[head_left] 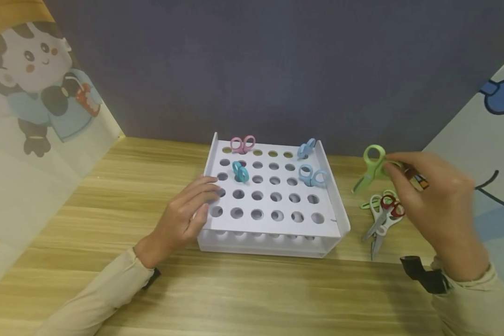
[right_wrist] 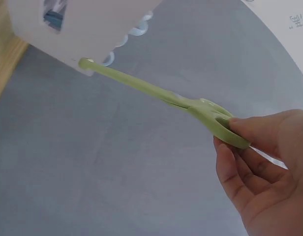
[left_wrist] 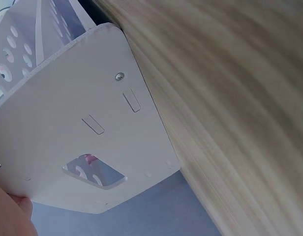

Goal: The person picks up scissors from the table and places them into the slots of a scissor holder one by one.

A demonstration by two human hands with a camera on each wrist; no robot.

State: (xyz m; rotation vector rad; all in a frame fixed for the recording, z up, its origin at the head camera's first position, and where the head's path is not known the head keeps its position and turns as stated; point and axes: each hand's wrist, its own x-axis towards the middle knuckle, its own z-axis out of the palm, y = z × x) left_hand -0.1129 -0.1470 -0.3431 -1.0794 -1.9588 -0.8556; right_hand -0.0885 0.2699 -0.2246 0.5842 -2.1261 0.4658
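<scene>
Right hand [head_left: 438, 200]: one; thumb and fingers pinching a pair of light-green plastic scissors [head_left: 373, 169] by the handles. Scissors: raised above the wood-grain table [head_left: 260, 294], at ten o'clock from that hand; long axis slanting, loops toward one or two o'clock, tip toward seven or eight. White flat-panelled rack with rows of round holes [head_left: 266, 225]: at nine o'clock from the scissors, their tip near its right wall, not touching. Left hand [head_left: 182, 214]: one; nearer the rack, fingers laid loosely on its left edge, nothing grasped.
</scene>
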